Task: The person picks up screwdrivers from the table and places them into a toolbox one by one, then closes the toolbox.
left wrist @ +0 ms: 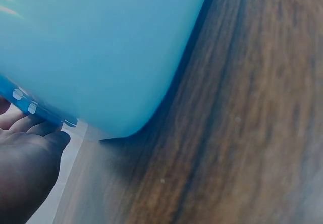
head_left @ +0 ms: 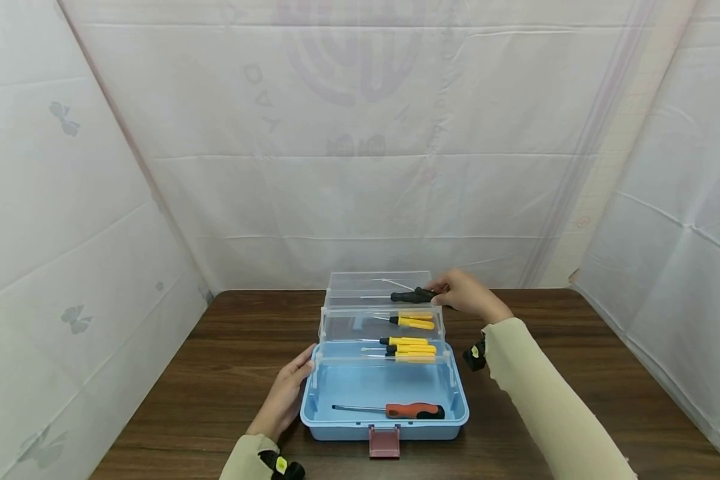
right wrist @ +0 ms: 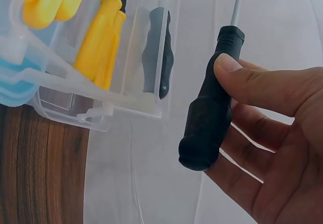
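My right hand [head_left: 459, 292] pinches a black-handled screwdriver [right wrist: 209, 108] between thumb and fingers, its metal shaft pointing away from the palm. It is over the rearmost clear tray [head_left: 342, 300] of a light blue toolbox [head_left: 336, 432], where another black-handled screwdriver [right wrist: 156, 52] lies. With the left hand [head_left: 285, 390] I hold the box's left side, fingers at the rim. Yellow-handled screwdrivers [head_left: 415, 324] lie in the lower clear trays. Inside the blue base rests a screwdriver with an orange and black handle [head_left: 414, 411].
The box stands opened on a dark wood table [head_left: 234, 373], its pinkish latch [head_left: 384, 443] hanging at the front. White sheeting [head_left: 372, 200] rises behind the table and along both sides.
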### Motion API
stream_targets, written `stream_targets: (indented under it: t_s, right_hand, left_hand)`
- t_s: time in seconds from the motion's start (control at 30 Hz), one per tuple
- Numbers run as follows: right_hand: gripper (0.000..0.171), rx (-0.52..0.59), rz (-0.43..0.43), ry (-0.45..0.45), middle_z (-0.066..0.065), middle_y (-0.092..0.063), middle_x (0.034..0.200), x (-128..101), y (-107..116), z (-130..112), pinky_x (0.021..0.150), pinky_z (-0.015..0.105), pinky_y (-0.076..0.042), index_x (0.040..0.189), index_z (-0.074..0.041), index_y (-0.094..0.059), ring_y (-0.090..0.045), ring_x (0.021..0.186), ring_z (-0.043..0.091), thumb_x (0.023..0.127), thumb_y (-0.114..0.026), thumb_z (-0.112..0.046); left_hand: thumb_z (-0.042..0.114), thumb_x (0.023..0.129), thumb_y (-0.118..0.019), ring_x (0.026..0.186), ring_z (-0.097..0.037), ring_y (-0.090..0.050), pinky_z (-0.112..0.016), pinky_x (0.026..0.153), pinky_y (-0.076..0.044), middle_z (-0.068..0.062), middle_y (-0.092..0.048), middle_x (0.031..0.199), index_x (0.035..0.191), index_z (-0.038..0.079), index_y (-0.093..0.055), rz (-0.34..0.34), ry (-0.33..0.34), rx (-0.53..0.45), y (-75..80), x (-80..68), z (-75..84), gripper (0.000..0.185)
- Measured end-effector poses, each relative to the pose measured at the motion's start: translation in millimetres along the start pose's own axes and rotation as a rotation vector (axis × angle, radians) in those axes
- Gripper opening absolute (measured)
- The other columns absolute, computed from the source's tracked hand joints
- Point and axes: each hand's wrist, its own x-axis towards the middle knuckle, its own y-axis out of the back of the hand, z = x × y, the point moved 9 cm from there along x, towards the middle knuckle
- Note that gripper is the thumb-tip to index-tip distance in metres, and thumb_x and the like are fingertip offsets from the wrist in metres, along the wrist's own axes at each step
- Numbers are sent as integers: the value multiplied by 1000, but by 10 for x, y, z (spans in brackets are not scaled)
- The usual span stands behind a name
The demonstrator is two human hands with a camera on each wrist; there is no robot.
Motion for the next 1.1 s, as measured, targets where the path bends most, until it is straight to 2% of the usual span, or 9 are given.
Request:
stream_targets:
  t_s: [0.33, 0.67, 1.1]
  right_hand:
    - [29, 5, 9, 15, 14, -69, 104, 117, -85, -46, 72, 35, -57, 116, 0, -68, -64, 84, 21, 88, -65, -3]
    - [26, -9, 28, 41, 14, -70, 108, 206, -177, -109, 83, 42, -56, 111, -1, -71, -65, 93, 25, 86, -66, 1]
    - [25, 11, -1, 16, 12, -70, 110, 311, -345, -199, 86, 40, -57, 111, -2, -71, -66, 96, 22, 88, -64, 1]
  left_hand:
    - [18, 103, -39, 145, -39, -20, -55, 115, -22, -19, -21, 158, 151, 6, -27, 2, 2, 6, -5, 2, 1, 51]
    - [17, 103, -38, 145, -39, -20, -55, 116, -22, -19, -21, 158, 151, 6, -28, 10, 8, 3, 14, 7, -2, 50]
    - [17, 103, -40, 145, -39, -20, -55, 116, -23, -19, -22, 158, 151, 6, -28, 13, 9, 1, 39, 3, -3, 51]
